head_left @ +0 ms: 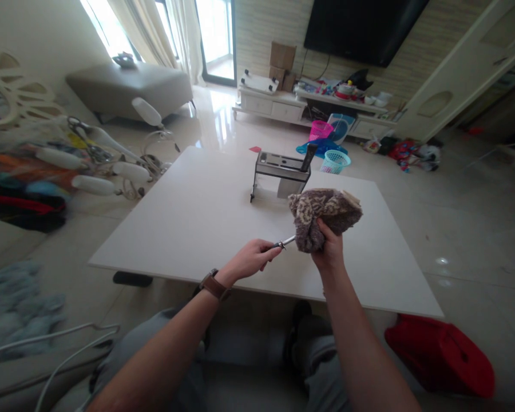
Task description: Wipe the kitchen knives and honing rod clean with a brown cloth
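My left hand [257, 254], with a brown-strapped watch on the wrist, is closed around the dark handle of a sharpening steel [288, 241]. The thin metal rod points right and runs into a bunched brown-and-cream patterned cloth [326, 214], which hides its far end. My right hand [329, 246] grips that cloth from below, its thumb pressed on the near side. Beyond the hands, a knife holder [278, 163] stands on the white table [175, 229]. A black knife handle [309, 155] sticks up from its right end, and a wide blade shows beneath the top.
A small red piece [254, 149] lies at the table's far edge. Past that edge stand a light blue basket [335, 162] and a pink basket [320, 130]. White lamp arms [124, 171] are at left. A red object [442, 355] sits by the near right corner.
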Tool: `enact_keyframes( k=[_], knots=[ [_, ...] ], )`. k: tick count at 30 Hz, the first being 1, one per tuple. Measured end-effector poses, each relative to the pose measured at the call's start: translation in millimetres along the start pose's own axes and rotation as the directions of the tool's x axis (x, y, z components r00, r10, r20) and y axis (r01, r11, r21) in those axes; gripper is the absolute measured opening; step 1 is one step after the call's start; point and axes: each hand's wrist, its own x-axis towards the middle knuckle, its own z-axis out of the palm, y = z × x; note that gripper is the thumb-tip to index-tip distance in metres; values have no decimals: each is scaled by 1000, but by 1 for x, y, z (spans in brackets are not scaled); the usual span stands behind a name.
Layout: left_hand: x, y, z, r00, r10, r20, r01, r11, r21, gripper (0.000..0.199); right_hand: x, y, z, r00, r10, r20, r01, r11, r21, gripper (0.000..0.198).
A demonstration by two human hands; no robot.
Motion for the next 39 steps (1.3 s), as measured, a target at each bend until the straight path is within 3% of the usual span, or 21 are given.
enact_keyframes(
  k=[5,12,17,23,27,34,39],
  knots=[
    [-3,1,-6,1000,1,23,-2,999,54,48,18,-13,-16,997,24,-72,-16,994,109,30],
    [-1,-1,-5,998,40,-46,-41,998,-40,46,8,-22,-11,991,104,90,-120,973,197,30],
    [-1,1,-5,987,96,-131,-104,993,-50,48,-4,-20,-4,975,162,152,-184,973,143,35],
    [2,-2,2,957,243,-160,-202,951,235,46,-16,-5,3,950,251,185,-259,966,21,34],
    [4,-3,10,937,250,-243,-165,931,324,47,-17,1,10,946,278,165,-286,958,26,35],
    [4,-1,16,919,252,-303,-157,940,304,40,-22,1,1,912,333,240,-348,937,21,47],
    [2,1,15,916,258,-307,-168,942,289,39,-20,8,-16,885,366,287,-361,930,-72,39]
  ],
)
